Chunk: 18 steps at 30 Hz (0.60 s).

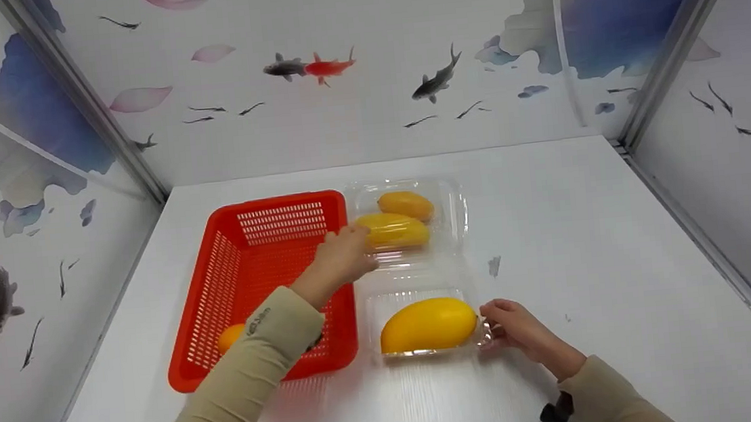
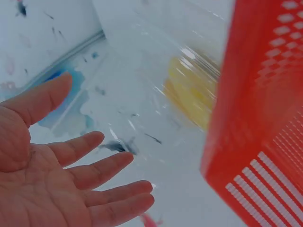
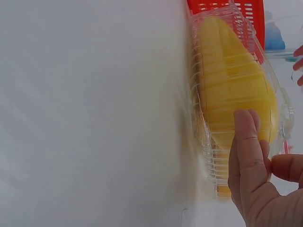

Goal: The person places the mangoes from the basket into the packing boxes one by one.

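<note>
A large yellow mango (image 1: 430, 325) lies in the near clear plastic tray (image 1: 374, 306). My right hand (image 1: 525, 334) pinches that tray's right corner; in the right wrist view the fingers (image 3: 248, 142) lie straight along its side. Farther back, two smaller yellow fruits (image 1: 396, 231) (image 1: 406, 204) show in or behind clear plastic (image 1: 452, 231). My left hand (image 1: 342, 255) is over the red basket's right rim, beside the clear plastic. In the left wrist view the palm (image 2: 42, 184) shows with fingers spread, holding nothing; whether it touches the plastic is unclear.
A red perforated basket (image 1: 349, 295) stands left of the clear plastic, with an orange fruit (image 1: 230, 337) near its front left, partly behind my left sleeve. A dark item (image 1: 316, 342) shows by that sleeve. Printed panels stand around the white table (image 1: 568, 235).
</note>
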{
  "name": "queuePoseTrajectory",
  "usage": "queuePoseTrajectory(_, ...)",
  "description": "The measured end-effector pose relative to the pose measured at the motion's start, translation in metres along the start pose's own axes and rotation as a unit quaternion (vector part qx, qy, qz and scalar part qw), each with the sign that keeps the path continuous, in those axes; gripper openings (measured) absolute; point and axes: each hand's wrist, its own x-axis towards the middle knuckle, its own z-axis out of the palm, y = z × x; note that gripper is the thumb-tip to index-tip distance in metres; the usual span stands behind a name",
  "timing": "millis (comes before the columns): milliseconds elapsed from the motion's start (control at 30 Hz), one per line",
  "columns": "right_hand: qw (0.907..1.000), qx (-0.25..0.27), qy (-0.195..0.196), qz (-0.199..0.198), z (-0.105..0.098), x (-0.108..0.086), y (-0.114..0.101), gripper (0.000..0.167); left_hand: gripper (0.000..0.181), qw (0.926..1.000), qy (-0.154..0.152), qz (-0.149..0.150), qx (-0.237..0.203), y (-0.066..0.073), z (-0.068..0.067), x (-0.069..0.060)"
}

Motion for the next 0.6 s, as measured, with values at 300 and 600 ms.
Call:
queuePoseTrajectory(300,0.9999,-0.009,-0.007,-0.005,0.001,0.001,0.0,0.028,0.068,0.9903,-0.11,-0.083,0.016,-0.111,-0.01,0.0)
queuePoseTrajectory(600,0.9999,-0.008,-0.008,-0.001,-0.001,0.001,0.0,0.03,0.018,0.9732,-0.158,-0.158,0.054,-0.155,-0.019,-0.015)
